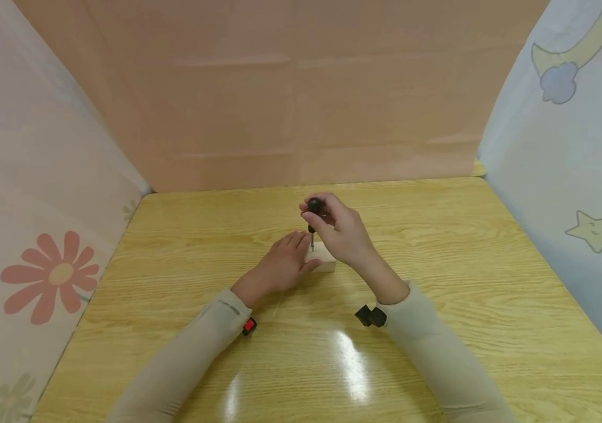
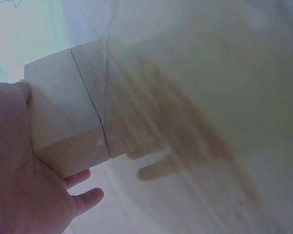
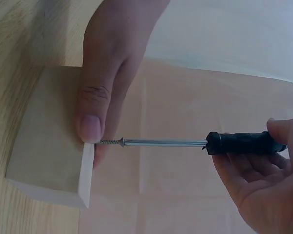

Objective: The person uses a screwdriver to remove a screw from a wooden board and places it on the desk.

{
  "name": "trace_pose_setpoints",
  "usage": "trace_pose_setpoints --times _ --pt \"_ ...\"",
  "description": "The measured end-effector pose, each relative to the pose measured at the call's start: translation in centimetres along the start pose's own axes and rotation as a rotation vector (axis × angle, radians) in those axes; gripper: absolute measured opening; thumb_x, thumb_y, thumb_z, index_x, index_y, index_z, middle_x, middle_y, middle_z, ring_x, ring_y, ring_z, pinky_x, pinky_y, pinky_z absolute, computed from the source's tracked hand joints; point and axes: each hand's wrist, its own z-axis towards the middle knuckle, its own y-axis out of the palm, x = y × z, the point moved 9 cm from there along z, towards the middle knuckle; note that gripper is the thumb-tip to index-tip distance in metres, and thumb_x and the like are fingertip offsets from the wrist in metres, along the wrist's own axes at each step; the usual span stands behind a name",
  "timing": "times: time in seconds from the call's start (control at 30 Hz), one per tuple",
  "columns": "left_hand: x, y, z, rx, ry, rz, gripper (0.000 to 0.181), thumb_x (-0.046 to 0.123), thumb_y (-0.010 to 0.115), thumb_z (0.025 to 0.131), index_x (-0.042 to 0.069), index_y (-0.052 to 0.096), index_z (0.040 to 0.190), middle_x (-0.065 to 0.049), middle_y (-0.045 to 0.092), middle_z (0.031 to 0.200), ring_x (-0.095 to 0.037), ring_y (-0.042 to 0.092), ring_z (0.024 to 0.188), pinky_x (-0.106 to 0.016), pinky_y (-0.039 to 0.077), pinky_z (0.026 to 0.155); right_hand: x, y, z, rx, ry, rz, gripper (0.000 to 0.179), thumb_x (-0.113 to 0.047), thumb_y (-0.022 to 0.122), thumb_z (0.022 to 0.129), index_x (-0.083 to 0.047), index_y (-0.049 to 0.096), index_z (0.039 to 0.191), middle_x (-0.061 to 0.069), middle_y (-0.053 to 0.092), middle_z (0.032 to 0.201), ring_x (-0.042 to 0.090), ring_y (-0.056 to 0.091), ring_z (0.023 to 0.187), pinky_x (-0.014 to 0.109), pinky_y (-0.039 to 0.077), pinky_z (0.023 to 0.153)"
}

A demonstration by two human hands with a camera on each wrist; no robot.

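A pale wooden block (image 1: 325,266) lies on the table, and my left hand (image 1: 282,265) grips it from the left. The thumb is on the block's near side, close to its top edge in the right wrist view. A threaded screw (image 3: 111,143) stands partly out of the block's top face. My right hand (image 1: 347,234) holds a screwdriver by its black handle (image 3: 241,143), fingers wrapped about the grip. The metal shaft (image 3: 166,143) runs in line with the screw, its tip at the screw head. In the left wrist view the block (image 2: 63,107) sits against the palm.
The wood-grain table (image 1: 174,235) reflects the block and hand in the left wrist view. An orange-pink sheet (image 1: 290,106) hangs behind it, with patterned sheets at the left (image 1: 26,176) and right (image 1: 570,158). Small wrist devices sit at both sleeves.
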Motion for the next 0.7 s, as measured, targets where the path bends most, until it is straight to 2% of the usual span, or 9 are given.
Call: trace_pose_setpoints --times 0.17,0.3,0.37,0.57,0.63,0.7 --pt "0.3 -0.2 0.0 0.035 0.026 0.017 0.069 0.052 0.038 0.107 0.001 0.032 0.154 -0.019 0.04 0.155 -0.037 0.032 0.148 -0.055 0.035 0.115 -0.2 -0.1 0.1 0.058 -0.023 -0.048 0.03 -0.018 0.07 0.098 0.0 0.064 0.121 0.009 0.071 0.112 0.022 0.071 0.104 0.033 0.057 0.09" --pt "0.2 -0.1 0.1 0.039 0.027 0.026 0.068 0.053 0.038 0.107 0.003 0.032 0.153 -0.018 0.04 0.154 -0.037 0.032 0.148 -0.056 0.036 0.115 -0.3 -0.2 0.0 0.071 -0.031 -0.063 0.028 -0.017 0.071 0.096 -0.001 0.067 0.12 0.009 0.073 0.109 0.021 0.072 0.102 0.032 0.058 0.088" --pt "0.1 0.0 0.1 0.035 0.023 0.018 0.069 0.053 0.037 0.107 0.004 0.03 0.155 -0.017 0.039 0.156 -0.037 0.031 0.148 -0.055 0.034 0.115 -0.2 -0.2 0.0 0.047 -0.021 -0.043 0.027 -0.015 0.068 0.099 -0.003 0.067 0.122 0.008 0.074 0.112 0.02 0.072 0.103 0.032 0.058 0.089" --pt "0.0 0.1 0.2 0.039 0.024 0.031 0.065 0.053 0.038 0.107 0.003 0.035 0.149 -0.016 0.043 0.151 -0.037 0.033 0.147 -0.053 0.031 0.118 -0.1 1.0 0.1 -0.118 -0.013 0.066 0.027 -0.011 0.052 0.106 0.0 0.058 0.13 0.013 0.069 0.123 0.022 0.066 0.116 0.035 0.052 0.1" --pt "0.0 0.2 0.2 0.039 0.021 0.04 0.066 0.052 0.038 0.107 0.003 0.034 0.15 -0.016 0.043 0.152 -0.037 0.033 0.147 -0.053 0.031 0.118 0.1 1.1 0.1 -0.115 -0.006 0.066 0.028 -0.014 0.053 0.107 0.0 0.057 0.13 0.013 0.068 0.121 0.021 0.066 0.114 0.034 0.053 0.099" --pt "-0.1 0.3 0.2 0.035 0.02 0.037 0.067 0.052 0.038 0.107 0.002 0.032 0.152 -0.017 0.041 0.153 -0.037 0.032 0.148 -0.053 0.031 0.118 0.4 1.1 0.0 -0.079 0.004 0.06 0.028 -0.017 0.056 0.105 0.0 0.059 0.128 0.011 0.069 0.118 0.02 0.067 0.111 0.034 0.054 0.097"
